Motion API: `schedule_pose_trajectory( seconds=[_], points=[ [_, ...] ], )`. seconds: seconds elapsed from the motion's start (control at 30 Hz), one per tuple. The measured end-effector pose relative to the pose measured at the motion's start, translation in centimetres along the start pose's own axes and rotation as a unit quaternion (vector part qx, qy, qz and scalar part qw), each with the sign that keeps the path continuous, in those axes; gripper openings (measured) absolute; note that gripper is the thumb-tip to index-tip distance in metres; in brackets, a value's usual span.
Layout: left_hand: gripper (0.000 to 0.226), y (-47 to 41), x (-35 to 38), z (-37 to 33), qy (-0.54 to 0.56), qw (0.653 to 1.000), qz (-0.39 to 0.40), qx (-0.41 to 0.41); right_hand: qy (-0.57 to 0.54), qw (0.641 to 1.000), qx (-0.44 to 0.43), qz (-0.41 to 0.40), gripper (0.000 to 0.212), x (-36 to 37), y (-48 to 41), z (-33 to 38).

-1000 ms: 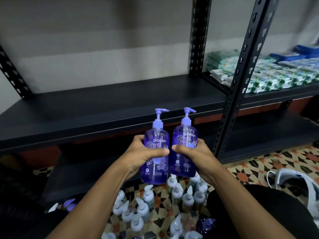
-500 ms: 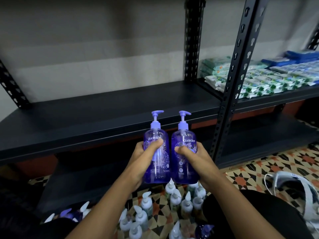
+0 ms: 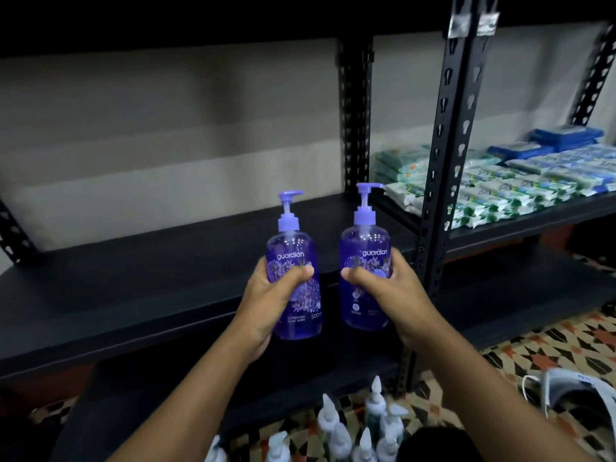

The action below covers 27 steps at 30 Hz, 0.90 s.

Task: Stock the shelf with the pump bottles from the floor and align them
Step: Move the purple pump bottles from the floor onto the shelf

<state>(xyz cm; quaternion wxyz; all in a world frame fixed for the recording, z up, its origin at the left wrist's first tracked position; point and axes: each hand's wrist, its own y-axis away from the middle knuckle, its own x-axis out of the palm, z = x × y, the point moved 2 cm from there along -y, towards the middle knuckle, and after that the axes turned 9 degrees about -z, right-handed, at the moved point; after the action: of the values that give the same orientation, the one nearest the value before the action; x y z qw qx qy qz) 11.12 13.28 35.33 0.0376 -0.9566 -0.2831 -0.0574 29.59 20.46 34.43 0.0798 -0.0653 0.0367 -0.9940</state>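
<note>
Shelf (image 3: 133,295): a black board on a black steel rack. The stretch in front of you is bare, so there's room for a row. Rack post (image 3: 441,195) stands just right of your hands. Don't clip it.

Next bay, right: stacked wipes packs (image 3: 500,191). Not yours, leave them.

Floor (image 3: 550,345): patterned tiles. The remaining pump bottles (image 3: 376,425) stand in a cluster near your knees, pale ones, so plenty of stock is left. My read: early in the job.

In hand: two purple pump bottles, upright, a clear gap between them, at the shelf's front edge. As far as I can tell, neither stands on the board yet. Left bottle (image 3: 293,245) leans slightly and its label faces you. Right bottle (image 3: 365,241) is straighter.

Left hand (image 3: 266,298) is clamped round the left bottle's body with the thumb across the label. Right hand (image 3: 393,291) is clamped the same way on the right bottle, fingers (image 3: 396,261) wrapped round the far side.

Handling, my judgement:
- The bottles look full, so they're hefty for their size.
- The plastic wall looks stiff and won't squash. It's smooth too, so expect it to slip under a loose grip.
- Keep your mid-body hold.
- Don't lift by the pump heads (image 3: 366,190). The thin neck is probably the weak point, and a pressed head could dispense.

Set the bases flat, then square the labels and spouts the same way.
</note>
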Motion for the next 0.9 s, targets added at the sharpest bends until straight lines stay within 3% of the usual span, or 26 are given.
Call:
schedule_pose_trajectory(
  seconds=[0.2, 0.4, 0.63, 0.77, 0.9],
  points=[
    [0.017, -6.6, 3.3, -2.8, 0.029, 0.999, 0.011, 0.014, 0.008, 0.998, -0.063, -0.013, 0.048, 0.8, -8.2, 2.8],
    [0.050, -10.6, 5.0, -2.5, -0.039, 0.997, -0.011, 0.066, 0.028, 0.995, -0.085, -0.031, 0.054, 1.0, -14.2, 1.2],
    [0.051, -12.7, 5.9, -1.0, -0.051, 0.992, -0.054, 0.106, 0.053, 0.992, -0.103, -0.042, 0.065, 1.2, -17.5, -0.9],
    [0.052, -13.1, 5.8, -0.3, -0.043, 0.992, -0.067, 0.101, 0.097, 0.990, -0.101, -0.030, 0.084, 1.2, -18.2, -1.4],
    [0.051, -13.2, 5.4, 0.2, -0.041, 0.991, -0.076, 0.104, 0.238, 0.963, -0.116, -0.057, 0.115, 0.6, -17.6, -2.3]
  ],
)
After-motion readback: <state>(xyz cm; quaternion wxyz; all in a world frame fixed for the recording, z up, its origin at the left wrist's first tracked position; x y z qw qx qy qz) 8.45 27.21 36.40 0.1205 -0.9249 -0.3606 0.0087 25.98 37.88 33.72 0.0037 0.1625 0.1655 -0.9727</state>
